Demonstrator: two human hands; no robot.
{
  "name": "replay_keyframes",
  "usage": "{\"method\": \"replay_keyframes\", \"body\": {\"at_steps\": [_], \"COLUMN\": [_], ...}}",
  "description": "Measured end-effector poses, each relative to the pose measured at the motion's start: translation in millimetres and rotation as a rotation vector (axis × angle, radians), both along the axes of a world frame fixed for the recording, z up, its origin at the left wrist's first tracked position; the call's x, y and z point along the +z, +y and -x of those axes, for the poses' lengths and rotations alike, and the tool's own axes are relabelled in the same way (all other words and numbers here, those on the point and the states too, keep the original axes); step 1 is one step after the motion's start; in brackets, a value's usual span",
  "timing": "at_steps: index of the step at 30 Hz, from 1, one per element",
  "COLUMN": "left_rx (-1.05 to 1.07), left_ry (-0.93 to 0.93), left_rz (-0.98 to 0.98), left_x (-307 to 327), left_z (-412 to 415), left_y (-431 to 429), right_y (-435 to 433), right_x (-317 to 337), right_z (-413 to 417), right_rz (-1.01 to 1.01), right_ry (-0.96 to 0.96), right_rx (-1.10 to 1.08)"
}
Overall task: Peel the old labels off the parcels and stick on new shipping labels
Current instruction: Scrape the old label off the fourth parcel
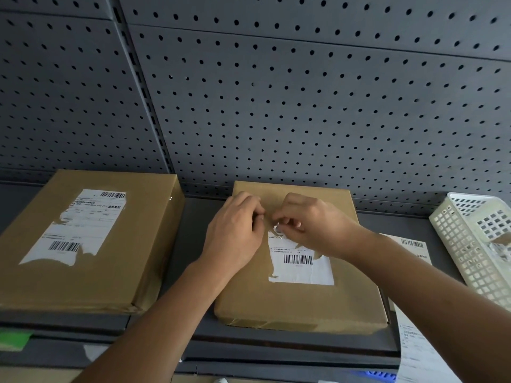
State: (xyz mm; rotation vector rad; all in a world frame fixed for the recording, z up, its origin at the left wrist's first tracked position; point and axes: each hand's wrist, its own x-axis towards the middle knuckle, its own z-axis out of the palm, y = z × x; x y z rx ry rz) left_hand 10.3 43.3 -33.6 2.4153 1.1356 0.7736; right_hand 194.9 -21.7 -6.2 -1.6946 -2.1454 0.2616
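A brown cardboard parcel [298, 302] lies in the middle of the dark shelf. Its white label [301, 268] is torn along the top, with a barcode still showing. My right hand [309, 225] pinches the peeled upper-left scrap of that label. My left hand [235, 230] rests on the parcel just left of the label, fingers curled, fingertips at the torn edge. A second, larger parcel [83, 277] sits to the left with a partly torn label [80, 225].
A strip of new shipping labels [414, 244] lies right of the middle parcel and hangs over the shelf's front edge. A white perforated basket [470, 244] stands at the far right. A grey pegboard wall [276, 92] rises behind. The shelf [190, 230] shows between the parcels.
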Motion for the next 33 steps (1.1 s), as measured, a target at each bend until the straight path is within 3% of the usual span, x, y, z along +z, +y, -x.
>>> {"method": "replay_keyframes", "body": {"at_steps": [6,16,33], "left_rx": [0.003,0.019,0.018], "left_ry": [0.003,0.036,0.118], "left_rz": [-0.005,0.020,-0.005], "left_x": [0,3,9], "left_z": [0,0,2], "left_y": [0,-2,-2], "right_y": [-7,-58,-88], "right_x": [0,10,28], "right_z": [2,-13,-37], "right_rz": [-0.063,-0.056,-0.033], "right_ry": [-0.088,0.231,0.726], "right_rx": [0.001,-0.081,-0.403]}}
